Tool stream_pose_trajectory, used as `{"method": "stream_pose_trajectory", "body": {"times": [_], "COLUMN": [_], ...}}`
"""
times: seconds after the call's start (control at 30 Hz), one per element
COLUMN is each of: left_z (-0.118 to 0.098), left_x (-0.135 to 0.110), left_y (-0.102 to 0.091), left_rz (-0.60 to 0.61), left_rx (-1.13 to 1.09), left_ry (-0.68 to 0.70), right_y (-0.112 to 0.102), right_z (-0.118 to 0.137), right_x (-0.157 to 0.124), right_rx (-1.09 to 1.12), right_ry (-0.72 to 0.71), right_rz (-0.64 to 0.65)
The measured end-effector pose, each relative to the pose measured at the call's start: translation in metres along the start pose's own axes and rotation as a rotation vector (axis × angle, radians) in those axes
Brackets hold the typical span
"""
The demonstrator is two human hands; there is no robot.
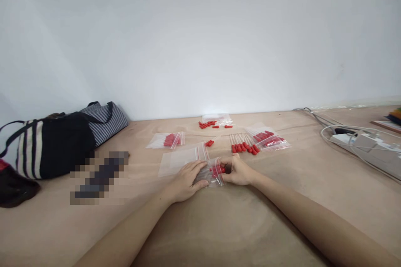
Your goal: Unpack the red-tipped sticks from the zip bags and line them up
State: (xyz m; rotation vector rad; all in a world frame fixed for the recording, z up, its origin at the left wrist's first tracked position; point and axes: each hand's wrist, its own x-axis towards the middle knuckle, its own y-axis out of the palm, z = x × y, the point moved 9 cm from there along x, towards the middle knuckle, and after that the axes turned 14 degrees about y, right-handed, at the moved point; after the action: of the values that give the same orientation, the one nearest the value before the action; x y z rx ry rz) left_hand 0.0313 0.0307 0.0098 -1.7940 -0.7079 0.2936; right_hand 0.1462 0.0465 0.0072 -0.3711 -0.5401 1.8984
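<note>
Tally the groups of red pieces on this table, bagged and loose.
Bagged, fully or partly: 3 (left bag, overlapping right bags, nearest bag)
Loose: 3 (back cluster, small middle group, fanned row)
Total: 6 groups

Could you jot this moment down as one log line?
left hand: on clear bag | right hand: by red pieces at bag's end | beyond: row of red-ended sticks, filled bags
</note>
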Motion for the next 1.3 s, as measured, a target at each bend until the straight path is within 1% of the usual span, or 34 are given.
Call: {"method": "stream_pose_trajectory", "body": {"times": [0.1,0.23,0.3,0.37,0.43,0.5,0.57,0.63,0.73,0.8,0.83,0.9,0.93,1.0,1.03,1.1,1.13,1.17,1.2,1.3], "left_z": [0.0,0.002,0.002,0.002,0.001,0.001,0.002,0.005,0.009,0.01,0.011,0.014,0.018,0.028,0.033,0.041,0.044,0.046,0.048,0.051], "left_x": [0.0,0.0,0.001,0.0,0.0,0.0,-0.001,-0.002,-0.002,-0.002,-0.002,-0.003,-0.005,-0.01,-0.013,-0.017,-0.018,-0.019,-0.02,-0.021], "left_y": [0.0,0.001,0.002,0.001,-0.001,-0.001,-0.001,0.0,0.0,-0.004,-0.008,-0.019,-0.025,-0.034,-0.036,-0.035,-0.034,-0.033,-0.032,-0.03], "left_rz": [0.003,0.016,0.023,0.024,0.021,0.022,0.024,0.017,-0.024,-0.077,-0.115,-0.213,-0.259,-0.31,-0.308,-0.271,-0.252,-0.237,-0.228,-0.215], "left_rx": [0.002,0.004,0.004,0.006,0.007,0.004,-0.002,-0.007,-0.002,0.021,0.04,0.087,0.112,0.144,0.146,0.125,0.103,0.077,0.049,0.0], "left_ry": [-0.007,-0.014,-0.025,-0.036,-0.038,-0.042,-0.048,-0.052,-0.048,-0.035,-0.03,-0.062,-0.103,-0.218,-0.277,-0.359,-0.388,-0.413,-0.431,-0.461], "right_y": [-0.005,-0.024,-0.032,-0.04,-0.047,-0.059,-0.079,-0.103,-0.133,-0.144,-0.146,-0.143,-0.14,-0.126,-0.115,-0.087,-0.074,-0.063,-0.055,-0.041], "right_z": [-0.007,-0.023,-0.031,-0.035,-0.035,-0.034,-0.037,-0.043,-0.05,-0.051,-0.05,-0.042,-0.036,-0.018,-0.009,0.001,0.002,0.002,0.001,-0.001], "right_x": [0.0,0.001,0.001,0.001,0.0,-0.002,-0.004,-0.007,-0.008,-0.007,-0.005,-0.002,-0.001,0.001,0.004,0.015,0.02,0.023,0.025,0.027], "right_rx": [0.185,0.403,0.451,0.468,0.473,0.46,0.428,0.413,0.445,0.428,0.398,0.281,0.189,-0.078,-0.253,-0.636,-0.791,-0.889,-0.95,-1.004], "right_ry": [0.014,0.097,0.146,0.167,0.161,0.148,0.15,0.166,0.156,0.133,0.117,0.069,0.035,-0.04,-0.066,-0.075,-0.067,-0.063,-0.061,-0.065], "right_rz": [0.067,0.048,0.038,0.037,0.056,0.056,-0.007,-0.112,-0.281,-0.418,-0.484,-0.609,-0.675,-0.775,-0.785,-0.722,-0.675,-0.633,-0.598,-0.544]}}
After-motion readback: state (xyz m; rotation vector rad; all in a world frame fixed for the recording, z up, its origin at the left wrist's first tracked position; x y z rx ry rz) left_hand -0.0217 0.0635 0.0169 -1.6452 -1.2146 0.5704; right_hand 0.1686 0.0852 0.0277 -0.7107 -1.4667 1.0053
